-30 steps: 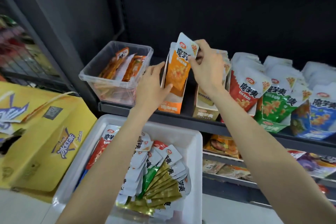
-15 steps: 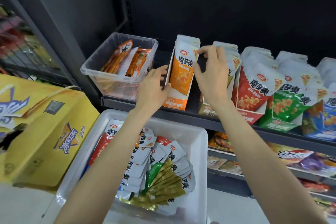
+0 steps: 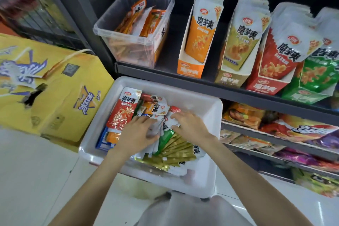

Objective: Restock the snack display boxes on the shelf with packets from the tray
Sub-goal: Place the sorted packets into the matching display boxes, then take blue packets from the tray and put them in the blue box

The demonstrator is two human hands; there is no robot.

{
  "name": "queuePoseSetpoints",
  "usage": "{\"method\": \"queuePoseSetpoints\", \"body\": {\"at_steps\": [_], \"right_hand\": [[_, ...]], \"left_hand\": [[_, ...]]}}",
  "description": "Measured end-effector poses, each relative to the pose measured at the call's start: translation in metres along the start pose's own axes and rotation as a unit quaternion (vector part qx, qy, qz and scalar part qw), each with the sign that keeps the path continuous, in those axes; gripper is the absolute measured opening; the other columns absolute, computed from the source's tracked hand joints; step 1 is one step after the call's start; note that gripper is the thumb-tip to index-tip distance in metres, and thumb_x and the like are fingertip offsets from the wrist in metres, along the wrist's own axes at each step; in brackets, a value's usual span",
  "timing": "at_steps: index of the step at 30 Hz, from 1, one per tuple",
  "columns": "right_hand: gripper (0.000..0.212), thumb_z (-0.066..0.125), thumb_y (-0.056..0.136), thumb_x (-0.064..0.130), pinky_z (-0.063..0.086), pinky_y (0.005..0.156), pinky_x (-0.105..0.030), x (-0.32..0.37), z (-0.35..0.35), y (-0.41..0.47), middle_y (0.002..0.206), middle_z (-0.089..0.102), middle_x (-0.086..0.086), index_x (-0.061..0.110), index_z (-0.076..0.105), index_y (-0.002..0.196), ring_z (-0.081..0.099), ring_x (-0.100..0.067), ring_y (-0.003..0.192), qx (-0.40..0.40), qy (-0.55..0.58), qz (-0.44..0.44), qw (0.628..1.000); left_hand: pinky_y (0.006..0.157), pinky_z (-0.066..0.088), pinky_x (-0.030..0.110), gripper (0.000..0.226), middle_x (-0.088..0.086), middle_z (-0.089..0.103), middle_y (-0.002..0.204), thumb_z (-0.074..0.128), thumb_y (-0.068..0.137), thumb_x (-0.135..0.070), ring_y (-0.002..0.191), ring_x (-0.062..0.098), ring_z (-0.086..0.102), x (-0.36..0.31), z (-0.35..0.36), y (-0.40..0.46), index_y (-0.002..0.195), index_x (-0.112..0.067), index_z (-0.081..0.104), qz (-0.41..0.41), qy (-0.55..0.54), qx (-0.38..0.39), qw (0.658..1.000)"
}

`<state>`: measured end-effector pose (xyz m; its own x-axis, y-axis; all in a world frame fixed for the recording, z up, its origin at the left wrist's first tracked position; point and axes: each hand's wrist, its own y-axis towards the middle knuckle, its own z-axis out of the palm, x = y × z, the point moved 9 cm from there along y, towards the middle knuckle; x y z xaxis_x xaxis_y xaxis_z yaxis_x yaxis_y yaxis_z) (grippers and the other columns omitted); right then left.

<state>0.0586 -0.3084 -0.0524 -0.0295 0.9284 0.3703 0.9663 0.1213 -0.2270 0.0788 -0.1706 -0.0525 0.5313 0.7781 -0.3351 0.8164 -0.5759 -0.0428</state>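
Both hands, left hand (image 3: 136, 134) and right hand (image 3: 190, 126), rest with spread fingers on loose foil snack packets (image 3: 176, 150) in the white plastic tray (image 3: 211, 112), gripping nothing. Above them, the orange cardboard display box (image 3: 190, 69) appears stocked; many packets remain beneath.

Green display box (image 3: 310, 86) cut off at right edge, blurred goods (image 3: 20, 3) upper left

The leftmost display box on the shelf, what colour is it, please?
Orange display box, with white side walls; head view.

head-worn, looking down, close, edges perhaps warped
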Motion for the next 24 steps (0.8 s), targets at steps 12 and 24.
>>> {"method": "queuePoseSetpoints", "body": {"at_steps": [12,24], "right_hand": [[0.012,0.052,0.094,0.021,0.044,0.067,-0.032,-0.032,-0.004,-0.006,0.093,0.065,-0.012,0.012,0.06,0.095,0.06,-0.03,0.083,-0.07,0.139,0.175,0.972],[0.022,0.058,0.093,0.011,0.057,0.057,-0.025,-0.041,-0.102,-0.077,0.094,0.07,-0.005,0.019,0.052,0.114,0.071,-0.015,0.069,-0.214,0.564,0.153,0.783]], "left_hand": [[0.096,0.04,0.033,0.055,0.0,0.052,0.131,0.065,0.084,-0.04,0.119,0.023,0.045,-0.005,0.001,-0.004,0.133,-0.02,0.051,-0.033,-0.041,-0.016,0.998],[0.093,0.034,0.013,0.072,-0.001,0.047,0.134,0.071,0.077,-0.039,0.115,0.003,0.042,-0.106,-0.054,0.005,0.139,-0.016,0.042,0.06,-0.155,-0.127,0.978]]}}
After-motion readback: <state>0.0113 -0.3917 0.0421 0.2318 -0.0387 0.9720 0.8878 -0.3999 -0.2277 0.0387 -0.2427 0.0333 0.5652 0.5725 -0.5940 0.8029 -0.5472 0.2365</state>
